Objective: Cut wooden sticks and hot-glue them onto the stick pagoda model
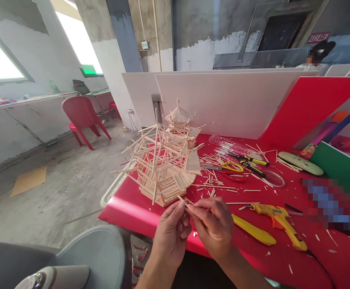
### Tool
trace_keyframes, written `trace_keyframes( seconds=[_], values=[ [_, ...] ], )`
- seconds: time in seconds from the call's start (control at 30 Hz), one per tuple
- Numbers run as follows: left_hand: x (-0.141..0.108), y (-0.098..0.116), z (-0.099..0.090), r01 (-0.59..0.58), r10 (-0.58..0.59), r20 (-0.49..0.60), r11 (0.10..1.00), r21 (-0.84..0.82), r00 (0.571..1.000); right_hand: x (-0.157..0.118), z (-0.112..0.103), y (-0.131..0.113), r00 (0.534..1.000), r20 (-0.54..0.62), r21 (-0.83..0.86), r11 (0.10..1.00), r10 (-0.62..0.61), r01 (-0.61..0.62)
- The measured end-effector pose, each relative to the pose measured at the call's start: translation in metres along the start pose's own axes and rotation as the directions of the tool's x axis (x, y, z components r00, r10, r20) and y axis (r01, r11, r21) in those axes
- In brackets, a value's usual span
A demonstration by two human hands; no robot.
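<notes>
Near the table's front edge, my left hand (173,228) and my right hand (213,224) meet, both closed on a short thin wooden stick (181,199) pinched between the fingertips. The stick's pale end pokes out up and to the left; the rest is hidden by fingers. Just beyond my hands stands a pavilion-like model of wooden sticks (162,168), with an open frame on its near part. Behind it rises a finished-looking pointed stick roof (179,114). To the right of my right hand lie a yellow utility knife (254,230) and a yellow glue gun (278,218).
Scissors (231,167), pliers (248,163), a roll of clear tape (272,178) and loose stick pieces litter the red table (132,212). A white board (223,104) closes off the back. A grey stool (96,253) stands at lower left. Another person (314,60) is at the far right.
</notes>
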State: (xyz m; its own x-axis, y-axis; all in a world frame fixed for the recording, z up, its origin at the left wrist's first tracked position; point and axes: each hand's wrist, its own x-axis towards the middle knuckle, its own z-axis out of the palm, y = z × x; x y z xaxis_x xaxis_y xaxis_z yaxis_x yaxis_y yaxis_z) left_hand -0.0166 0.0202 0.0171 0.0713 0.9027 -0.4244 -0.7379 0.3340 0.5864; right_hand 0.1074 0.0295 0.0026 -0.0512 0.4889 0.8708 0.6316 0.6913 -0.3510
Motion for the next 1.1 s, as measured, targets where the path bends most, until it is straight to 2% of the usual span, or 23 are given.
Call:
trace_keyframes(
  seconds=[0.3, 0.5, 0.73, 0.93, 1.1],
  values=[
    [0.025, 0.023, 0.002, -0.025, 0.021, -0.048, 0.996, -0.086, 0.999, 0.011, 0.031, 0.001, 0.999, -0.031, -0.17, 0.985, -0.025, 0.02],
    [0.032, 0.023, 0.009, -0.035, 0.034, -0.03, 0.999, -0.023, 0.999, 0.01, 0.041, 0.007, 1.0, -0.029, -0.181, 0.983, -0.007, 0.002],
    [0.038, 0.019, 0.016, -0.093, 0.079, -0.135, 0.991, -0.097, 0.988, 0.01, 0.045, 0.009, 1.0, -0.018, -0.19, 0.982, -0.009, 0.006],
    [0.04, 0.018, 0.019, -0.137, 0.118, -0.176, 0.985, -0.1, 0.977, 0.013, 0.043, 0.01, 1.0, 0.013, -0.184, 0.983, 0.006, -0.004],
    [0.04, 0.015, 0.019, -0.183, 0.162, -0.197, 0.979, -0.093, 0.967, 0.027, 0.032, 0.004, 0.993, 0.103, -0.179, 0.983, 0.063, -0.043]
  ],
)
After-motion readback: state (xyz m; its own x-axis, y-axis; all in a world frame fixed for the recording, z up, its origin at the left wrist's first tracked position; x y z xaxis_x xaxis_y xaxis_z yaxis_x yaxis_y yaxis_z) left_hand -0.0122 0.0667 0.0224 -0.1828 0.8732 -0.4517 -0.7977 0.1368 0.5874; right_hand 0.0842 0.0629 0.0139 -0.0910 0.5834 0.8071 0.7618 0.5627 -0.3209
